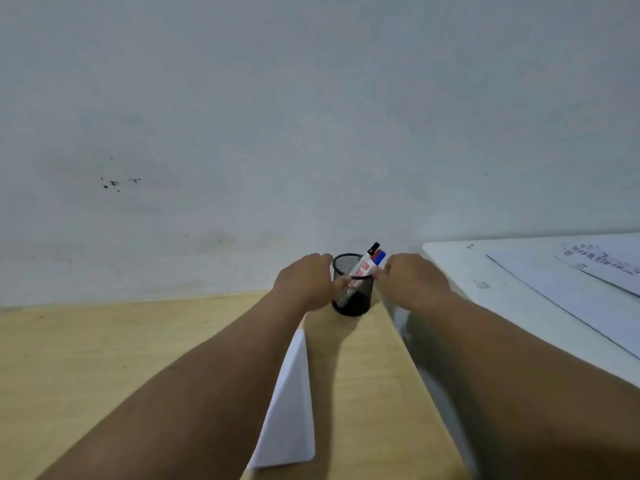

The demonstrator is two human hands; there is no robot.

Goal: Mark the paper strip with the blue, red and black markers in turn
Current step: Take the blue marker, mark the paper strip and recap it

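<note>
Both hands reach the black wire-mesh pen cup (352, 293): left hand (304, 282) curls against its side, right hand (408, 277) pinches at the blue-capped marker (379, 258). White paper strip (289, 410) lies unmarked on the wooden desk (104, 358); marking seems unstarted.

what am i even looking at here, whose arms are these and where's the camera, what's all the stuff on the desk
There is no machine here. It is one picture from a wide-angle camera worn on a person's head, looking forward and down, so the two bare arms are the wearer's own.

The left hand rests against the side of a black mesh pen cup, steadying it. The right hand reaches in at the tops of the markers standing in the cup; black, red and blue caps show. Whether its grip has closed on one, I cannot tell.

The cup stands on a wooden desk, near the wall. A white paper strip lies flat between the arms. To the right is a white table with printed sheets.
</note>
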